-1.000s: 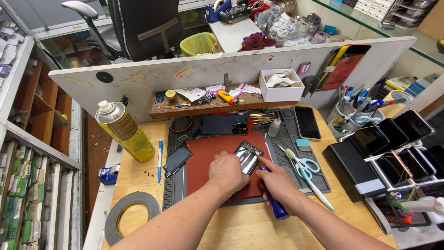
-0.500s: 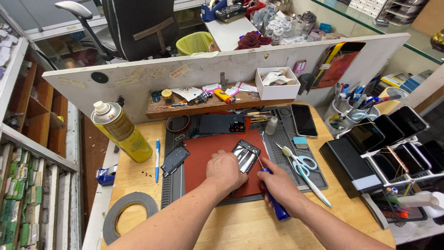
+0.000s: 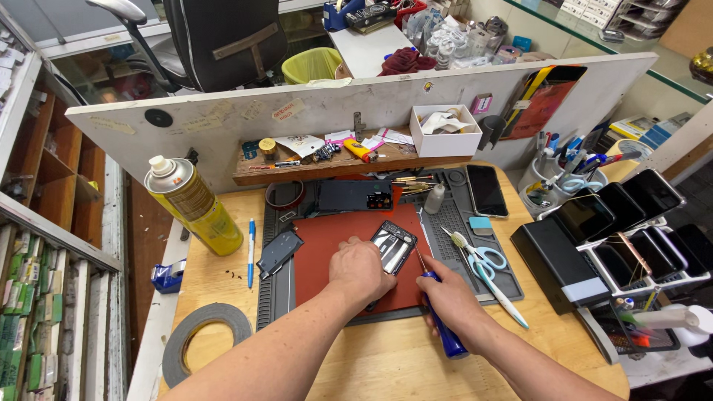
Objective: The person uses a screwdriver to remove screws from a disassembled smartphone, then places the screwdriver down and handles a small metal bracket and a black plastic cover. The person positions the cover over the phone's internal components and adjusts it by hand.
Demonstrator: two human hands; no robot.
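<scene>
Bare wood lay open along the counter's [image 3: 386, 364] near edge; scissors [image 3: 484, 261] and a spray can [image 3: 194, 208] flanked the red mat [image 3: 334, 252].

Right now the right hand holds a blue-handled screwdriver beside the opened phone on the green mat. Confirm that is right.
Not quite: the mat under the opened phone is red, not green, as the head view shows. The rest stands: the right hand holds a blue-handled screwdriver beside that phone, while the left hand rests on the phone's near end.
</scene>
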